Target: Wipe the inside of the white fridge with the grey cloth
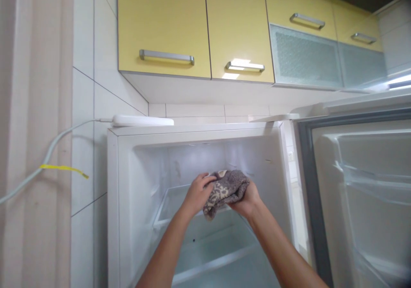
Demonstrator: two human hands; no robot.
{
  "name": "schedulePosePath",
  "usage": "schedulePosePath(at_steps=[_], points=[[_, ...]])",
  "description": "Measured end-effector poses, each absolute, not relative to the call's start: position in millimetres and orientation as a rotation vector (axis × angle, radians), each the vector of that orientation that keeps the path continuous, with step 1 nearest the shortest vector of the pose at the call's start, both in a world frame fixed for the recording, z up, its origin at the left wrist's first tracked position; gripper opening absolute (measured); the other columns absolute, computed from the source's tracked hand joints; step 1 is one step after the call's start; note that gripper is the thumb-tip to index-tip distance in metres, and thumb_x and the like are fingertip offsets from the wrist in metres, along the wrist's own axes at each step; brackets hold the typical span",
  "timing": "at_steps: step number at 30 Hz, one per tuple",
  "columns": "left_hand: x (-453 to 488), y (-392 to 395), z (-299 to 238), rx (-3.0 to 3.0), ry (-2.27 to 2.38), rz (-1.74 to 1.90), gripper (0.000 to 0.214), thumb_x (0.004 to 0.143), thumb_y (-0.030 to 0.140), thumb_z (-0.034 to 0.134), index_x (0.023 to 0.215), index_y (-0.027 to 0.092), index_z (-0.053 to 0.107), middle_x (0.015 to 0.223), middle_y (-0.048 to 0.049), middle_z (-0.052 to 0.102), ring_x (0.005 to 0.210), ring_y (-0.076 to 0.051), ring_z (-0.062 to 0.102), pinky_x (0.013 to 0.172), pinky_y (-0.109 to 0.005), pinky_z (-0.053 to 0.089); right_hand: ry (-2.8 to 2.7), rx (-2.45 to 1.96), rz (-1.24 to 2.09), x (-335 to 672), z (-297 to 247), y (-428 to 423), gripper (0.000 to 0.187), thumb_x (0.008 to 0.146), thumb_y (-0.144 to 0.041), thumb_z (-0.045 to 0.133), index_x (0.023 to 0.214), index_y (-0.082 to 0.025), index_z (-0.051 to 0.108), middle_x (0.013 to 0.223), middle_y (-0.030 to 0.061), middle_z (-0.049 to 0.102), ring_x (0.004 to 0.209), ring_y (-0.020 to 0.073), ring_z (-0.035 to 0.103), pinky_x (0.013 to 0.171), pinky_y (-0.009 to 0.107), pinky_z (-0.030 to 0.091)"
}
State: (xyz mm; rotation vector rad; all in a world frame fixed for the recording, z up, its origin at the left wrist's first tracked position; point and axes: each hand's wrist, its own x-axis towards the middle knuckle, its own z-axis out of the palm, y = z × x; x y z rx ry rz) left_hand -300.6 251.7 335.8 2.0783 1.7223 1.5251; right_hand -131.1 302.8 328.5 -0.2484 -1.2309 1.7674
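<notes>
Both my hands hold a bunched grey-brown patterned cloth (227,188) inside the open white fridge (113,185), just above its glass shelf (180,193). My left hand (196,193) grips the cloth's left side with its fingers curled over the top. My right hand (248,200) is closed under the cloth's right side, its fingers mostly hidden by the fabric. The fridge compartment behind the cloth holds nothing else that I can see.
The fridge door (362,193) stands open on the right, with clear door shelves. Yellow wall cabinets (167,22) with metal handles hang above. A white power strip (143,120) lies on the fridge top, its cable (48,151) running left along a tiled wall.
</notes>
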Motion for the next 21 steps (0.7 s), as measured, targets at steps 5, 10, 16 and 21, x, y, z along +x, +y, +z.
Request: schedulePosePath(at_steps=[5,10,16,21], points=[[-304.9,277.0,340.8,1.988,1.833,1.483,0.047,0.093,0.046,0.041,0.110,0.016,0.073,0.110,-0.0113,0.078,0.104,-0.024,0.070,0.096,-0.036,0.053,-1.212,-0.209,1.592,-124.7,333.4,302.7,0.050,0.086,-0.055,0.034,0.099,-0.021,0.068,0.095,0.0128,0.075,0.095,0.0289,0.070,0.087,0.050,0.057],[-345.3,256.3,319.4,1.906,2.203,1.381,0.037,0.090,0.034,0.047,0.106,0.014,0.074,0.112,-0.0167,0.077,0.107,-0.028,0.071,0.097,-0.040,0.050,-0.948,-0.023,1.412,-106.5,349.6,301.0,0.043,0.090,-0.044,0.032,0.099,-0.025,0.070,0.095,0.0076,0.076,0.100,0.0246,0.069,0.101,0.049,0.052],[-375.2,211.9,269.4,1.881,2.814,1.036,0.039,0.094,0.027,0.043,0.120,0.014,0.069,0.126,-0.0163,0.072,0.118,-0.029,0.067,0.104,-0.044,0.047,-0.584,0.389,1.445,-114.2,412.6,301.1,0.026,0.088,-0.043,0.048,0.088,-0.026,0.069,0.082,-0.0018,0.075,0.091,0.0198,0.070,0.095,0.043,0.055],[-381.0,210.8,218.2,2.213,3.000,1.132,0.037,0.099,0.029,0.040,0.112,0.022,0.073,0.119,-0.0067,0.077,0.113,-0.024,0.069,0.100,-0.044,0.047,-0.441,0.376,1.459,-155.8,444.9,345.5,0.044,0.088,-0.052,0.032,0.086,-0.027,0.069,0.079,0.0005,0.075,0.082,0.0231,0.070,0.079,0.046,0.060]])
